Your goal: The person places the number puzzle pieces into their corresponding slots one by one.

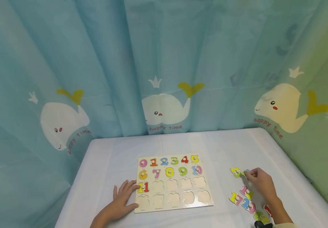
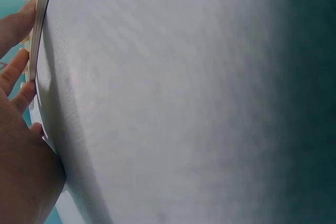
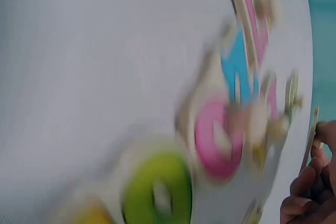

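1. Bench (image 1: 221,148): bare strip runs behind number board (image 1: 165,190); fingers fit through. Curtain (image 1: 223,63) walls off the far side.
2. Lane between board's right edge and loose pieces is open, tighter toward the near end by the yellow-and-pink piece (image 1: 236,198).
3. Left hand (image 1: 121,201) blocks board's left edge; bare bench left of it.
4. Knobs (image 1: 169,172) stick up across the filled slots, obstructing a low pass. Unfilled recesses (image 1: 172,184) give low clearance.
5. Yellow-and-pink and blue-and-pink piece (image 1: 248,205) sit close; little finger room between.
6. Right hand (image 1: 262,183) and forearm (image 1: 282,212) bar entry from the right; bare bench beyond.
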Tool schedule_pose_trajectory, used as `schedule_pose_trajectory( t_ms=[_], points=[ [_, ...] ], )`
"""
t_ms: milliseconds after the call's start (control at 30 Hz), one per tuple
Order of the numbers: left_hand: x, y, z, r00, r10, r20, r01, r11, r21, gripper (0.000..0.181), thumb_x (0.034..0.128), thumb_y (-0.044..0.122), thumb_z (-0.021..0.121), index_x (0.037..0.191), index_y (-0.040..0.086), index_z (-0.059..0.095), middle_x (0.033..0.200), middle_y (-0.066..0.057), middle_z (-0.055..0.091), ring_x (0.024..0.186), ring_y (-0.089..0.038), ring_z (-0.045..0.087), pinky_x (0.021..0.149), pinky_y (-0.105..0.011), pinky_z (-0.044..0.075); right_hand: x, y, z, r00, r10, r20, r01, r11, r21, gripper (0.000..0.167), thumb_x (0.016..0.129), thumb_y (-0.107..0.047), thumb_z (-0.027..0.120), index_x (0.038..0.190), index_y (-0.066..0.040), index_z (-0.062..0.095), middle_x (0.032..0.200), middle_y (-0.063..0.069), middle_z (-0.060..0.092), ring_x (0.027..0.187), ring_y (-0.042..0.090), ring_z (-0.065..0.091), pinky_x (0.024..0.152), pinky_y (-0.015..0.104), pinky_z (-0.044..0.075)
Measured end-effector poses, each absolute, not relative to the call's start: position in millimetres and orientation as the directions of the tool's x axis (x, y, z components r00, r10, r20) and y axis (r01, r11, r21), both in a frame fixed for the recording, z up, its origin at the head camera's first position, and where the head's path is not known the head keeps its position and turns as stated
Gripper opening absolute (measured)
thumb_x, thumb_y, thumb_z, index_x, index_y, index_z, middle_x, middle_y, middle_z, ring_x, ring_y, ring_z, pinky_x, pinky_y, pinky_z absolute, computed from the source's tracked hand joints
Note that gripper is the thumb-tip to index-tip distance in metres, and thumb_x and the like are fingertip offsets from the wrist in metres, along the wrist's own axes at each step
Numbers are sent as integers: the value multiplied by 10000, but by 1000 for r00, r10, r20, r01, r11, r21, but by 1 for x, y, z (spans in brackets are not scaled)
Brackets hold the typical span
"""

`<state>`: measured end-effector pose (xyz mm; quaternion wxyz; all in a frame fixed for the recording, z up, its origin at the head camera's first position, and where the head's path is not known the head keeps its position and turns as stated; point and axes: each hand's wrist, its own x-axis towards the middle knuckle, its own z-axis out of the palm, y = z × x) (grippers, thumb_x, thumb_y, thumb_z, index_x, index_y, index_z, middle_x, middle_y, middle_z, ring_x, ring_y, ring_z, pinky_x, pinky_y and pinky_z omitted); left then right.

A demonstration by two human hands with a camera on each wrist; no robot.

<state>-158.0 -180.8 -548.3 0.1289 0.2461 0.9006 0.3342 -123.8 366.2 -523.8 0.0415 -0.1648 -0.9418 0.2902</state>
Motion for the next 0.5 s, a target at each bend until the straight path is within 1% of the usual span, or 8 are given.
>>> schedule_pose_trajectory(
  t_ms=[67,133,233,400,500],
  points=[
    [-157,-182,-548,-850,522,-67,353,660,664,568,842,404,643,1317,138,480,1447,-143,326,1342,-478,111,938,-722,-125,-127,351,-523,-953,303,-2,250,782,-571,322,902,-259,614,904,54,540,745,66,535,647,191,458,512,274,379],
    [-157,-183,-547,-853,518,-68,348,661,665,568,841,402,644,1317,137,480,1450,-143,323,1345,-473,109,940,-718,-130,-132,330,-523,-966,258,29,193,788,-585,313,889,-264,641,879,35,551,719,42,535,617,173,457,504,268,386],
    [-156,-183,-546,-848,526,-73,352,660,664,568,851,404,636,1327,141,470,1461,-141,308,1351,-470,98,945,-707,-139,-138,291,-525,-977,196,82,105,782,-614,267,857,-226,688,832,9,564,677,13,533,581,139,460,492,250,400],
    [-157,-180,-545,-842,535,-72,362,658,661,562,858,404,629,1331,147,466,1466,-136,303,1355,-463,98,953,-701,-138,-150,210,-530,-993,96,67,24,729,-685,239,804,-189,743,743,-59,552,627,-35,515,564,97,447,494,222,402],
    [-156,-180,-545,-846,530,-66,360,657,662,558,851,397,636,1322,146,473,1456,-140,314,1350,-468,106,951,-706,-131,-153,163,-534,-997,-7,72,-55,723,-688,246,805,-197,739,725,-76,539,619,-54,498,553,73,429,479,213,393]
  ],
)
